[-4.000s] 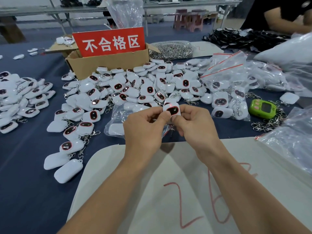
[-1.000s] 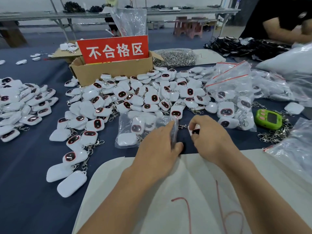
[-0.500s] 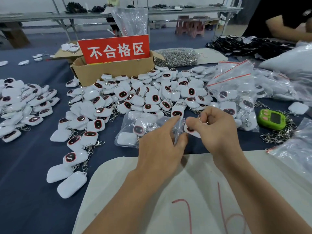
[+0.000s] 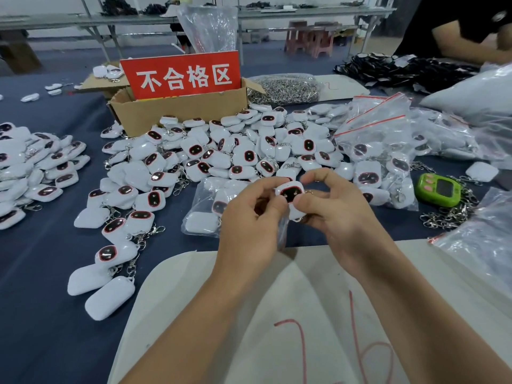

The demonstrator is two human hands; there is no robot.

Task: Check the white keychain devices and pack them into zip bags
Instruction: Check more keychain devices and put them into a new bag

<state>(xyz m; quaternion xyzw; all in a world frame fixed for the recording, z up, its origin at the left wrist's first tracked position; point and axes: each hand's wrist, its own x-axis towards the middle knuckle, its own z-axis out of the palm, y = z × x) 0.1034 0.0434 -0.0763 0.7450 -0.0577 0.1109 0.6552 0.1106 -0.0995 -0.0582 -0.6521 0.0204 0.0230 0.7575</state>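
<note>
Both hands hold one white keychain device with a dark red-rimmed screen, lifted above the table's middle. My left hand pinches its left edge; my right hand grips its right side and underside, thumb on the face. Below and behind the hands lies a clear zip bag with several devices inside. A big heap of loose white devices covers the blue cloth beyond.
A cardboard box with a red sign stands at the back. More devices lie at the left, filled zip bags at the right, a green device on chains. White sheet in front. Another person's arm at far right.
My hands have come up off the zip bag and table. The right hand has brought a device to the middle, and the left hand has left the bag and taken the device's other side.
</note>
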